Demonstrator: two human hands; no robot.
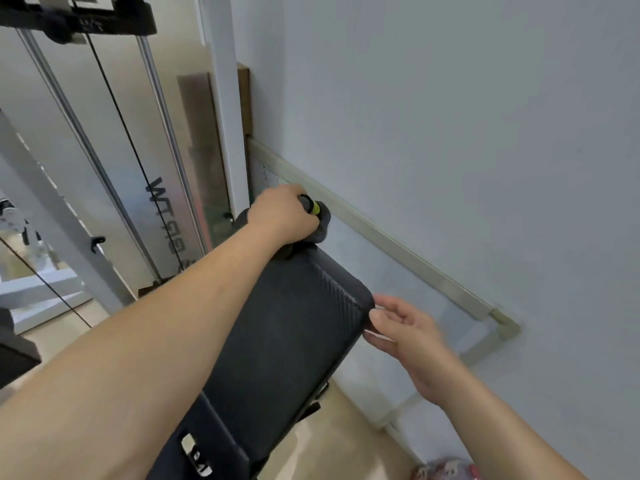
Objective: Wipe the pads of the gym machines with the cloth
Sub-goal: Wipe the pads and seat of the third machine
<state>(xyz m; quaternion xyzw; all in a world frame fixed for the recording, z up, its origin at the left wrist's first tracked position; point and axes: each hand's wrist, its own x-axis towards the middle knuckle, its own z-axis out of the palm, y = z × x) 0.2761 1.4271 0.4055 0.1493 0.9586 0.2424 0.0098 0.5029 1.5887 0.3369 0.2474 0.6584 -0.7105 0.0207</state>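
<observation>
Cloth (pixel 321 226) at far edge of pad (pixel 287 327), left hand (pixel 284 216) grip clamped round it — right hand (pixel 408 327), loose, touches wall-side edge.

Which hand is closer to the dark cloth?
Left. The left hand grips the dark cloth at the bench pad's far end; the right hand touches the pad's right edge, apart from the cloth.

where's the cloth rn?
Head view, centre: the dark cloth is bunched under the left hand at the far end of the black bench pad, close to the wall rail.
</observation>
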